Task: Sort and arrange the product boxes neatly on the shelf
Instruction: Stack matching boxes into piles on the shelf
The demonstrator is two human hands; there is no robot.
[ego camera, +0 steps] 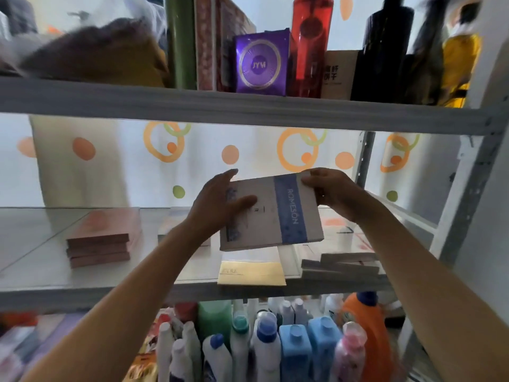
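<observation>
A flat grey box with a blue band reading ROMESON point(271, 213) hangs tilted above the middle glass shelf point(41, 260). My left hand point(217, 205) grips its left edge, thumb across the top face. My right hand point(330, 191) pinches its far right corner. Below it on the shelf lies a yellow box point(252, 272). A stack of three pink boxes point(102, 241) sits at the left, and several grey flat boxes point(341, 264) lie piled at the right.
The upper shelf holds a purple JYM box point(260, 64), a red bottle point(311, 45), dark bottles point(385, 51) and patterned boxes point(212, 42). Below stand many detergent bottles point(292, 343). A grey metal upright point(468, 188) frames the right side.
</observation>
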